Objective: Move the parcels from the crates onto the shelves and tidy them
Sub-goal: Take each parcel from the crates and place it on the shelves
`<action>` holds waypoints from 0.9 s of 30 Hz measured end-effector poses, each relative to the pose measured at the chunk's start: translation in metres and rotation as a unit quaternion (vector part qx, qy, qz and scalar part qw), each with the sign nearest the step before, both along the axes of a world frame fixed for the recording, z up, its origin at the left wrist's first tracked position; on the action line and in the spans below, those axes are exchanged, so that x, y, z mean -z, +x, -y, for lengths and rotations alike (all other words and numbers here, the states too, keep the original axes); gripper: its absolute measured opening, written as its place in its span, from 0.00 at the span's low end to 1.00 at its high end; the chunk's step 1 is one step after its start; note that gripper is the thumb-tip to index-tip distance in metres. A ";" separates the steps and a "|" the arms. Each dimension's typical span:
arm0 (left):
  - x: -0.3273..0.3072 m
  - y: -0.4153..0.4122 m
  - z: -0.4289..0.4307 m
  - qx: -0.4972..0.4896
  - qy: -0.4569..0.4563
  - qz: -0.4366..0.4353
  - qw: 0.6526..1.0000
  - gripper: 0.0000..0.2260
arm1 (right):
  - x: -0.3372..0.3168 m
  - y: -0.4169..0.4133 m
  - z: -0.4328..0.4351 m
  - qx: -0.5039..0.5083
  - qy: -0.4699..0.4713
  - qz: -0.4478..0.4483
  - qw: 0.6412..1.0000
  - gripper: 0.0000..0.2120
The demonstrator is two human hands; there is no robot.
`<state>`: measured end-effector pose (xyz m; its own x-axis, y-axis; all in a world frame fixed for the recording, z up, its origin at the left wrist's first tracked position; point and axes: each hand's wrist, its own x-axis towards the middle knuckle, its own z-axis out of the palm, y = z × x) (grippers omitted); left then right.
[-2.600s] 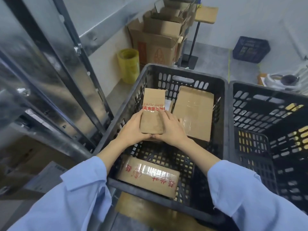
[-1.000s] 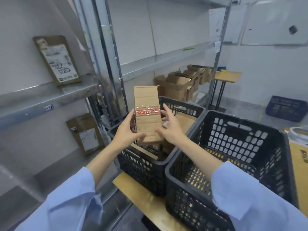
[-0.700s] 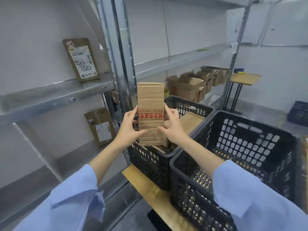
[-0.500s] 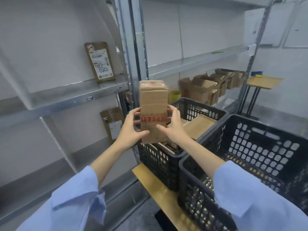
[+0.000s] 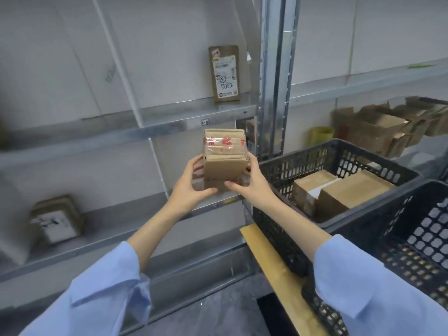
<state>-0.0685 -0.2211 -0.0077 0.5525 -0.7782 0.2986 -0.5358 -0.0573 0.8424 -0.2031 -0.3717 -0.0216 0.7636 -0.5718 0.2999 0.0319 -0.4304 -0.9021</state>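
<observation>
I hold the taped parcel [image 5: 224,157] before the shelf [image 5: 169,122], below its edge, left hand [image 5: 191,187] and right hand [image 5: 252,184] clamping its sides, fingers curled underneath. Risk, in my judgement: its top catching the edge, slipping my grip.

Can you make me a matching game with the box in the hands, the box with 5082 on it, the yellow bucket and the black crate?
1 taped box
2 box marked 5082
3 yellow bucket
4 black crate

a on the upper shelf
b holding brown parcels
c between both hands
d far back, beyond the metal post

Pairs: 1-c, 2-a, 3-d, 4-b
</observation>
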 end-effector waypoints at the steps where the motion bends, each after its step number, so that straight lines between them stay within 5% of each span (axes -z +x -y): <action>1: 0.001 0.004 -0.010 -0.011 0.001 0.000 1.000 0.37 | 0.002 0.007 -0.007 -0.013 0.005 0.001 1.000 0.44; 7: 0.009 0.028 -0.071 -0.087 -0.001 -0.003 0.996 0.32 | 0.006 0.047 -0.055 -0.098 0.038 -0.022 0.994 0.43; 16: 0.006 0.052 -0.177 -0.167 -0.033 -0.048 0.984 0.38 | 0.006 0.104 -0.140 -0.199 0.079 -0.022 0.976 0.31; 27: 0.003 0.062 -0.327 -0.239 -0.010 0.078 0.968 0.48 | -0.001 0.141 -0.275 -0.288 -0.037 -0.006 0.957 0.51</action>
<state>-0.0070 0.1055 -0.0112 0.7955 -0.4372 0.4197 -0.5724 -0.3144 0.7573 -0.0625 -0.0971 -0.0207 0.9492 -0.0329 0.3131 0.2734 -0.4072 -0.8715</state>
